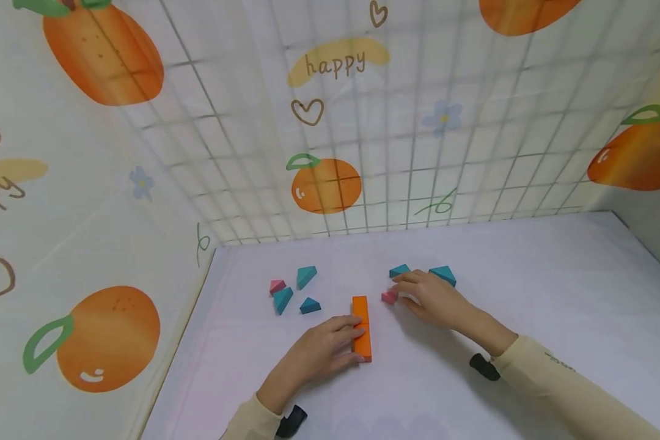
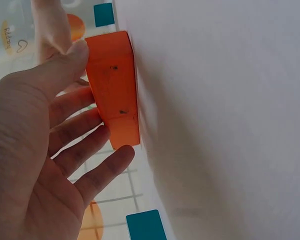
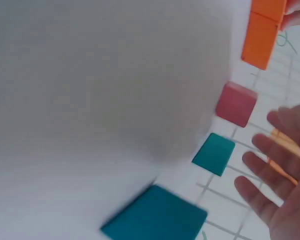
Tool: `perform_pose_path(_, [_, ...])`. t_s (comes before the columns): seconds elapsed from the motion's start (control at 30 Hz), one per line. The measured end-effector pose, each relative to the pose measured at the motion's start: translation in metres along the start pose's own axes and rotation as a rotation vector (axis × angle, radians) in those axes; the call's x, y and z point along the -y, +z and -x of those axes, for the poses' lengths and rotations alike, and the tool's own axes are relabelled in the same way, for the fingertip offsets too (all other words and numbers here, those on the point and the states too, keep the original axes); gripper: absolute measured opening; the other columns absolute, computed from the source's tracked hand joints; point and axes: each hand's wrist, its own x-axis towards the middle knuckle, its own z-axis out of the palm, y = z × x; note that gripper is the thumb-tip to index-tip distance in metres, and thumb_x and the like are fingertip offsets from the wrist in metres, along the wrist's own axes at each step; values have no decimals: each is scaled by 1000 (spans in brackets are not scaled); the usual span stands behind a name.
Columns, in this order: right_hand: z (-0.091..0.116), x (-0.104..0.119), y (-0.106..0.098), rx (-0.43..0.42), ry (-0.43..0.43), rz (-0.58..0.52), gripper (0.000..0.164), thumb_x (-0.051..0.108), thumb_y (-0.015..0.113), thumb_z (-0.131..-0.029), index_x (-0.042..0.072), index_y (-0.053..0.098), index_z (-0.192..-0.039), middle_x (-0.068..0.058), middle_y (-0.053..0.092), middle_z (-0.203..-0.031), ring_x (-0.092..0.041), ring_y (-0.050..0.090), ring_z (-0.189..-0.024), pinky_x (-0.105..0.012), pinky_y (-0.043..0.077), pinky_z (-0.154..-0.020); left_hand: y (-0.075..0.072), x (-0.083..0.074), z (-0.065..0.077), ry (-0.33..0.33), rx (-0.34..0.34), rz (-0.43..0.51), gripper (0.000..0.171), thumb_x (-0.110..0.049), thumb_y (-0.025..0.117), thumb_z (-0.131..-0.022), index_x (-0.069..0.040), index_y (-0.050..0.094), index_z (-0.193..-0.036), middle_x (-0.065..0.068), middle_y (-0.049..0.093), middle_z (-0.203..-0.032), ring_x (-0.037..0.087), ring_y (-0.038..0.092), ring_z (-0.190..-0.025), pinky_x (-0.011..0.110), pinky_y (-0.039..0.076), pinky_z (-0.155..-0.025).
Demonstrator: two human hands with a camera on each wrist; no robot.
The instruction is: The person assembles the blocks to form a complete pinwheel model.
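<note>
Two orange blocks (image 1: pixel 362 344) lie end to end in a line on the table. My left hand (image 1: pixel 326 346) rests against their left side, its thumb at the near end and its fingers loosely spread, the little finger off the block in the left wrist view. To the right, my right hand (image 1: pixel 431 297) hovers with fingers relaxed, holding nothing, near a small pink-red block (image 1: pixel 388 297). Beyond that hand are a teal block (image 1: pixel 399 270), partly hidden by the fingers in the head view, and a larger teal block (image 1: pixel 443 274).
Left of the orange blocks lie several teal wedge blocks, among them one triangle (image 1: pixel 310 305) and one farther back (image 1: pixel 306 276), with a pink block (image 1: pixel 277 286) beside them. A fruit-printed sheet over a wire grid (image 1: pixel 407 140) walls off the table's back.
</note>
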Motion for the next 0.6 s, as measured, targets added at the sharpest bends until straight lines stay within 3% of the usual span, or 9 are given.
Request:
perform_pose_path(0.17, [6, -4, 3, 53, -99, 40, 27, 10, 74, -85, 8, 73, -112, -5, 70, -109, -24, 65, -101, -40, 57, -85, -2, 0, 0, -14, 14, 0, 50, -46, 68, -89, -19, 64, -131, -4, 58, -138, 13, 54, -128, 30, 49, -103])
perform_pose_path(0.33, [3, -1, 10, 50, -109, 36, 33, 10, 73, -86, 7, 71, -119, -4, 69, -106, -20, 63, -95, -35, 57, -80, -3, -1, 0, -19, 21, 7, 51, -47, 68, -89, -19, 64, -131, -4, 58, -138, 13, 54, -128, 30, 48, -104])
perform_pose_path(0.6, [-5, 4, 16, 60, -108, 2, 35, 9, 71, -88, 9, 69, -122, -2, 68, -107, -20, 61, -98, -35, 56, -84, -2, 0, 0, -12, 11, 9, 50, -47, 68, -89, -20, 65, -130, -4, 58, -138, 12, 54, -128, 30, 48, -104])
